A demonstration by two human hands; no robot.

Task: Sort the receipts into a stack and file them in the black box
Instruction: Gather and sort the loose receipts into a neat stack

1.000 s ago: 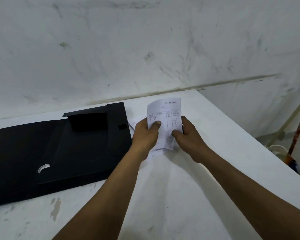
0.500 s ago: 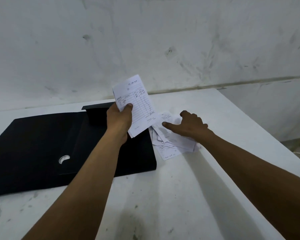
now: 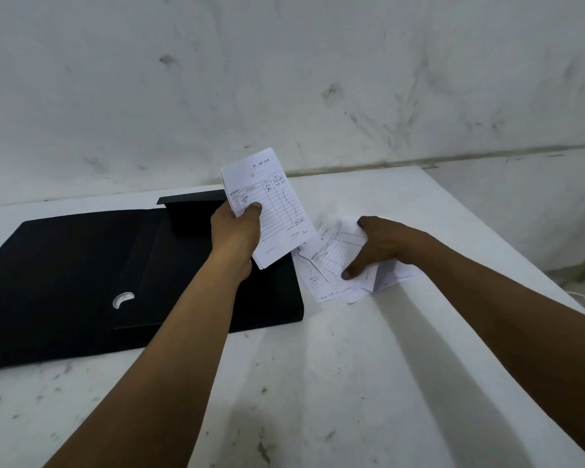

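The step in hand is the gathering of the receipts into one stack. The left hand (image 3: 235, 233) grasps the collected stack (image 3: 267, 207), thumb on its face, and holds it tilted above the right part of the black box (image 3: 142, 275). The box lies open on the white table (image 3: 352, 383). Just to the right of the box, the loose receipts (image 3: 331, 265) lie scattered, and the right hand (image 3: 377, 246) presses on them with spread fingers, pinching one sheet, I judge. The next move calls for lifting that sheet cleanly, without dragging its neighbours, and laying it squarely on the stack.
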